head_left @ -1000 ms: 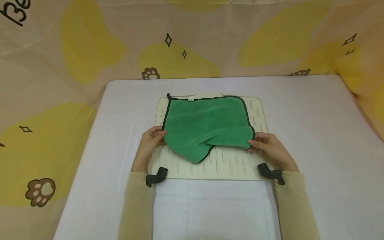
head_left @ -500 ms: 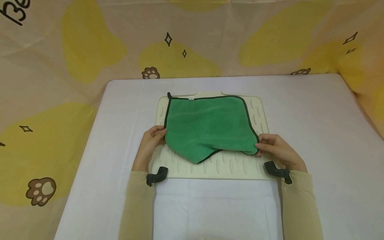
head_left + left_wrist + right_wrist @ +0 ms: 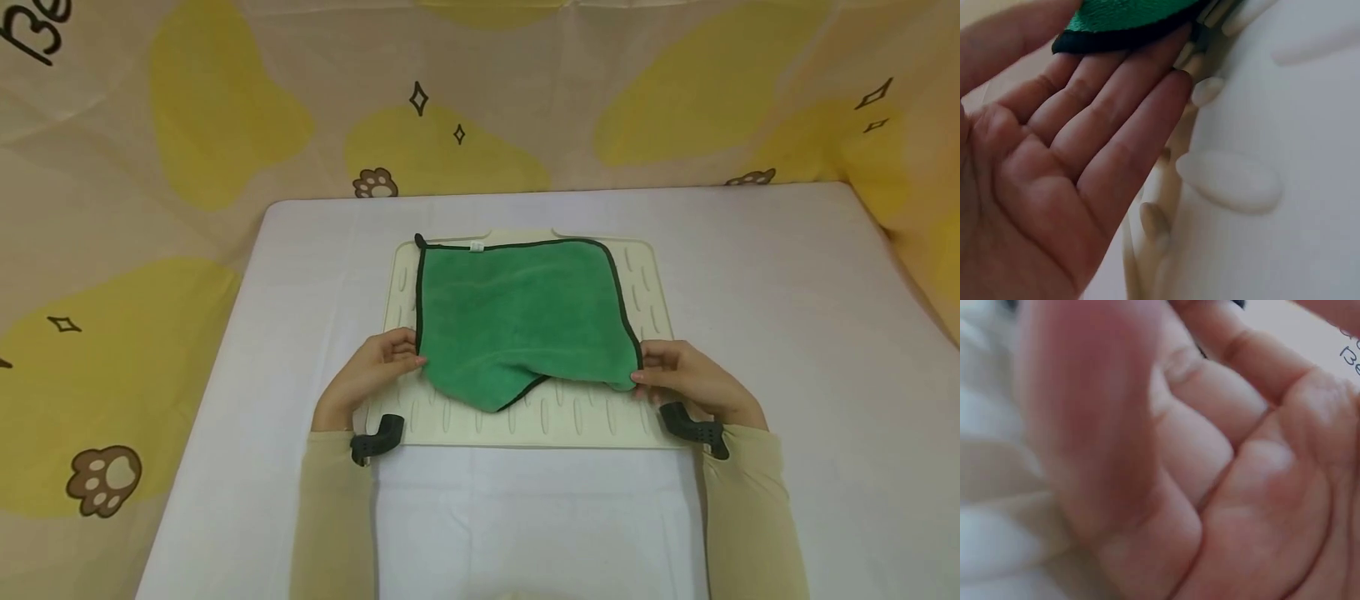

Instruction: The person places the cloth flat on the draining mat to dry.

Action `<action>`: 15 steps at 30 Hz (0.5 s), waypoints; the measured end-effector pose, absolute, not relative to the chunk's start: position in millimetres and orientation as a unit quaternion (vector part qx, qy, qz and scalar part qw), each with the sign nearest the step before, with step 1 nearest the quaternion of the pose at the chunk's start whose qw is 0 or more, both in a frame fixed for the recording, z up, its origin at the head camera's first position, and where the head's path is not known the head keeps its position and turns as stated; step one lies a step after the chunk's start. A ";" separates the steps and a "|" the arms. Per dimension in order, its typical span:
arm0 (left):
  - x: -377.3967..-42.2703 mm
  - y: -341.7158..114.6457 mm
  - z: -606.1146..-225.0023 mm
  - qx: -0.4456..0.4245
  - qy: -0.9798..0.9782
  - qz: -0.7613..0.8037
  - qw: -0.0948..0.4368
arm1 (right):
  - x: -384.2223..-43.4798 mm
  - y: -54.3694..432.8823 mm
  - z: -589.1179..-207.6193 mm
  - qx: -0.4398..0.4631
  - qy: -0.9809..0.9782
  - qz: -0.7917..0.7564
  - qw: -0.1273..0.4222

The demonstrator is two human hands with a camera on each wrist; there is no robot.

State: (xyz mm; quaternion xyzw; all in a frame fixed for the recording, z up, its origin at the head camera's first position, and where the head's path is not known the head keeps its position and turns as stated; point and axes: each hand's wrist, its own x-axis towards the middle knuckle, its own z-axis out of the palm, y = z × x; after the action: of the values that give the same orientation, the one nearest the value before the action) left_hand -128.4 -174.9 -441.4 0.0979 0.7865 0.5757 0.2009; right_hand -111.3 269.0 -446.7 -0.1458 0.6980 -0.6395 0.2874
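At the far left, a patterned backdrop (image 3: 202, 158) is hanging behind and beside a white table (image 3: 277, 308), and a brown paw print (image 3: 103, 481) is showing low on it. Moving right, the left sleeve (image 3: 333, 517) is reaching up from the bottom edge, with a dark wrist mount (image 3: 377, 440) sitting at its cuff. The left hand (image 3: 363, 375) is pinching the left edge of a green cloth (image 3: 517, 308) near its front corner; in the left wrist view the fingers are lying nearly straight under the dark border while the thumb is coming over from the other side. The cloth is spreading over a ridged cream board (image 3: 480, 429), which is resting on the table. A dark loop (image 3: 420, 241) is poking out at the cloth's far left corner, and a small white label (image 3: 476, 247) is sitting just right of it. The front edge is dipping to a point left of the middle, then curling under toward the right. The right hand (image 3: 697, 379) is gripping the cloth's right edge near the front corner, thumb on top, well apart from the left. Behind it, a second dark mount (image 3: 693, 431) is sitting at the cuff of the right sleeve (image 3: 750, 508).
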 end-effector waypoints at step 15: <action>-131.6 -174.0 -444.9 0.051 0.785 0.600 0.150 | -109.3 269.9 -445.5 -0.150 0.705 -0.646 0.251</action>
State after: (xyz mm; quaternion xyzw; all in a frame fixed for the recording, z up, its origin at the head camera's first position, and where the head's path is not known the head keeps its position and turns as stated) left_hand -131.6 -174.0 -444.9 0.0514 0.7845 0.5996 0.1497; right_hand -109.3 269.9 -445.5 -0.1501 0.7053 -0.6457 0.2512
